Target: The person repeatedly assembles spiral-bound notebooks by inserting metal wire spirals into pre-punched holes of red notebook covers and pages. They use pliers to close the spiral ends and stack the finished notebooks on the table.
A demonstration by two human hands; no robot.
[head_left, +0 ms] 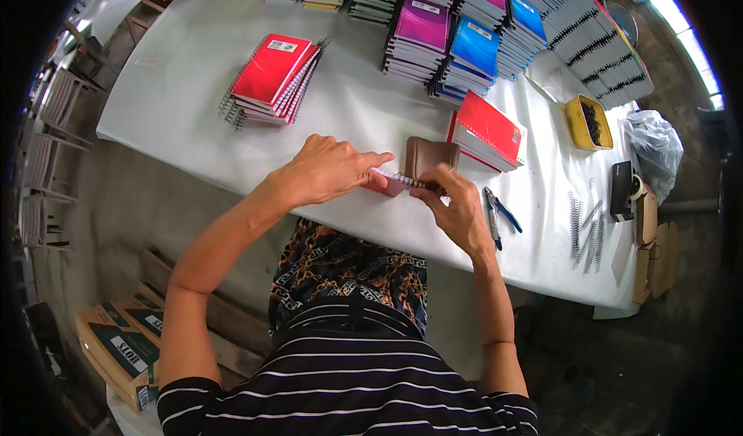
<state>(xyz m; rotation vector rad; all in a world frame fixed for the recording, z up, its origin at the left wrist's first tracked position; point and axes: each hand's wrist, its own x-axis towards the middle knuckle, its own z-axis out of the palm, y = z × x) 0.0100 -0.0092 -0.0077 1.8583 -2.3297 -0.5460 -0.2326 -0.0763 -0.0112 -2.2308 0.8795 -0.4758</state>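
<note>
Near the table's front edge, my left hand [329,169] grips a small red notebook [381,188] tilted on edge, its forefinger stretched along the top. My right hand [455,207] pinches at the other end of the notebook's bound edge, where dark spiral coil loops [408,180] show. Its fingertips partly hide the coil's end. Just behind the hands lies a brown block-like pad [423,156]. To the right of my right hand rest blue-handled pliers [503,213]. A stack of red covers and pages [486,132] without visible coils sits beyond the pad.
Coil-bound red notebooks [271,72] are piled at the left. Tall stacks of purple notebooks [422,25] and blue notebooks [474,46] fill the back. Rightward are loose coils [592,235], a yellow tub [571,126], a black tape dispenser [621,190] and a plastic bag [656,143].
</note>
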